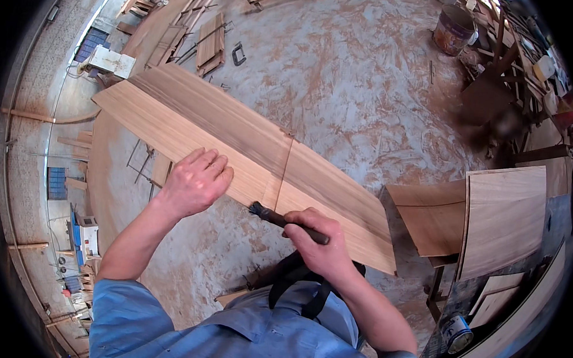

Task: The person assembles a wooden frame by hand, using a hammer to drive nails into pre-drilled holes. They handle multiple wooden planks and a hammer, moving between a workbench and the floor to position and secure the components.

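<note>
Across the middle of the frame, a long wooden panel (199,124) is lying on a slant from upper left to lower right, its pale and darker bands running side by side. Left of centre, the left hand (199,180) is resting on the panel's near edge, knuckles up and fingers bent, probably steadying the wood. Whether its grip is closing around the edge or merely pressing cannot be told, as the hand is hiding its own thumb and palm.

Right of centre, the right hand (319,241) is wrapping its grip around a dark tool (271,216). The brush-like head is pointing left at the near edge, presumably angled so that it is addressing the wood; contact is not showing clearly. A dark line (285,169) is crossing the panel; seam, groove or strip cannot be determined. Whatever is bearing the panel is hiding beneath it.

At upper left of centre, a C-shaped clamp (239,54) is lying on the floor (342,72) beside some boards (210,42), apparently set aside. At right, thin sheets (505,214) are standing tilted, their support partly hidden. Toward upper right, dark clutter (488,101) is blurring into shadow, and the black rim is cutting off its outer part.
</note>
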The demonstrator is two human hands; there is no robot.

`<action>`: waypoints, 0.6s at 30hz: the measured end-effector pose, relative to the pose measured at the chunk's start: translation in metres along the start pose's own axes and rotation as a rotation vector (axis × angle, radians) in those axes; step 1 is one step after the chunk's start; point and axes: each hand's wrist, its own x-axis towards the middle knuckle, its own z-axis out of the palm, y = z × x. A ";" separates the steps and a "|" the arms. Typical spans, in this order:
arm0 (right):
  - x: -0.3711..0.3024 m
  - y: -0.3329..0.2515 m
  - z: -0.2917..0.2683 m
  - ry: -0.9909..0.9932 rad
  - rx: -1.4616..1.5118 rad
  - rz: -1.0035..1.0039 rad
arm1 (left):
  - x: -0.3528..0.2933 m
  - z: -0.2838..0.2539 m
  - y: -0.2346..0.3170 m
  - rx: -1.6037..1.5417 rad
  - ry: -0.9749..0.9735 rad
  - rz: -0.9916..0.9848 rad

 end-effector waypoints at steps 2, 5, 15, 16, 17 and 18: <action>0.000 -0.005 -0.004 0.019 -0.022 -0.040 | 0.002 -0.001 0.001 -0.001 0.003 -0.004; 0.005 -0.013 -0.007 0.063 -0.028 -0.122 | 0.002 0.000 0.000 -0.016 -0.020 -0.023; -0.013 0.002 -0.022 0.109 -0.063 -0.054 | 0.006 0.006 0.001 -0.095 -0.074 -0.082; -0.016 0.002 -0.020 0.097 -0.054 0.030 | 0.002 0.008 0.003 -0.124 -0.061 -0.081; -0.016 0.009 -0.020 0.105 -0.031 0.010 | 0.001 0.010 0.005 -0.118 -0.072 -0.100; -0.017 0.008 -0.024 0.130 -0.127 -0.072 | -0.002 0.012 0.006 -0.112 -0.092 -0.128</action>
